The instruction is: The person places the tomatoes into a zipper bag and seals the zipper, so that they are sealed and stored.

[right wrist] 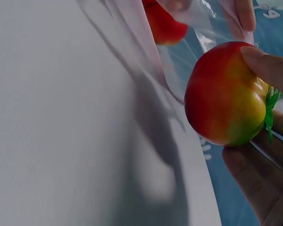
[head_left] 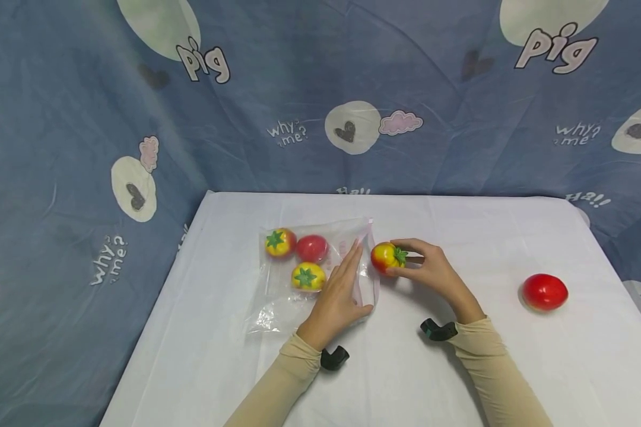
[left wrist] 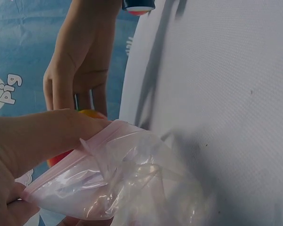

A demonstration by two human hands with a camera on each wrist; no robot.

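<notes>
A clear zip bag (head_left: 278,302) lies on the table with a red tomato (head_left: 312,248) and two red-and-yellow tomatoes with green leafy tops inside. My left hand (head_left: 338,299) holds the bag by its mouth; the left wrist view shows the thumb (left wrist: 56,134) along the pink zip edge (left wrist: 61,174). Between thumb and fingers, my right hand (head_left: 430,270) grips another red-and-yellow tomato (right wrist: 226,94) just outside the mouth, its green top (right wrist: 271,108) turned toward the palm. Part of this tomato is hidden behind the left thumb in the left wrist view.
A single red tomato (head_left: 545,292) rests on the white table (head_left: 406,385) to the right of my right forearm. Behind the table and along its left side hangs a blue printed cloth (head_left: 278,71). A black device (head_left: 439,330) sits at the right wrist.
</notes>
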